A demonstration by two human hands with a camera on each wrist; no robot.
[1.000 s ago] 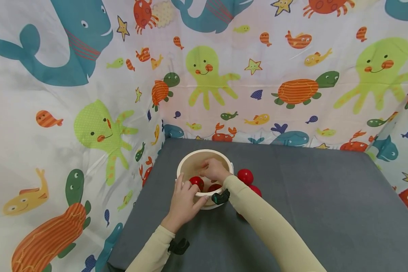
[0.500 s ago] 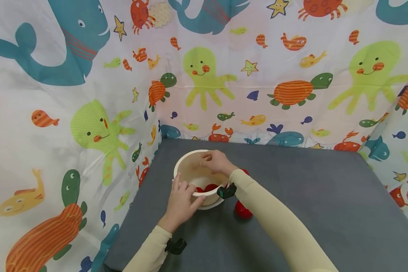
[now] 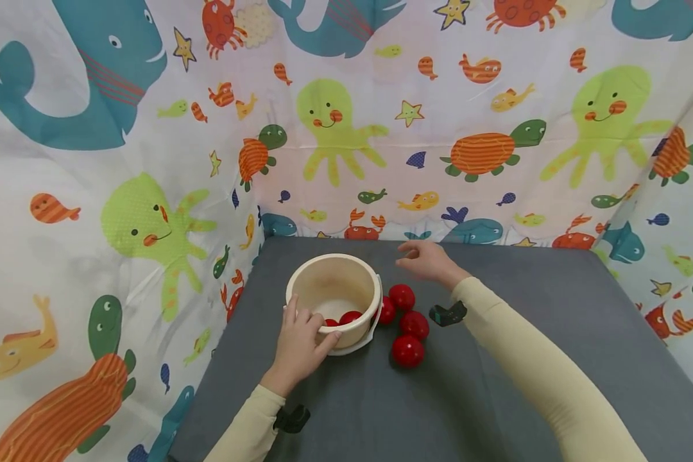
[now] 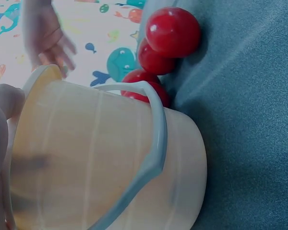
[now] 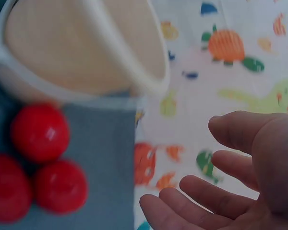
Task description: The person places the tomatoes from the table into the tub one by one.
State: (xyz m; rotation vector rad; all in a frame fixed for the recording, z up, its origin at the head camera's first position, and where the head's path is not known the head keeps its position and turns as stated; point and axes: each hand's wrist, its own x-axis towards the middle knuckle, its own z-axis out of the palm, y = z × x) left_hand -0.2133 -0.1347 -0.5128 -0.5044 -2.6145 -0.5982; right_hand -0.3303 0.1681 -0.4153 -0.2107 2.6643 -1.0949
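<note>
A cream bucket (image 3: 360, 330) with a white handle (image 4: 156, 129) stands upright on the dark grey table. My left hand (image 3: 297, 350) holds its near-left rim, fingers over the edge and thumb along the outside. Inside, red balls (image 3: 350, 317) show at the bottom, partly hidden by the near wall. My right hand (image 3: 430, 262) hovers right of the bucket, fingers relaxed and spread, holding nothing. Several shiny red balls (image 3: 407, 351) lie between the bucket and my right forearm; in the right wrist view, some balls (image 5: 61, 186) sit close together beside the bucket (image 5: 62, 52).
The grey table (image 3: 525, 333) stretches to the right of the balls. Behind it and at both sides hangs a white curtain (image 3: 381, 160) printed with sea animals. Each wrist wears a black strap device (image 3: 292, 419).
My right hand has come up out of the bucket and moved right, past the balls. The left hand stays on the rim. The balls beside the bucket are now uncovered.
</note>
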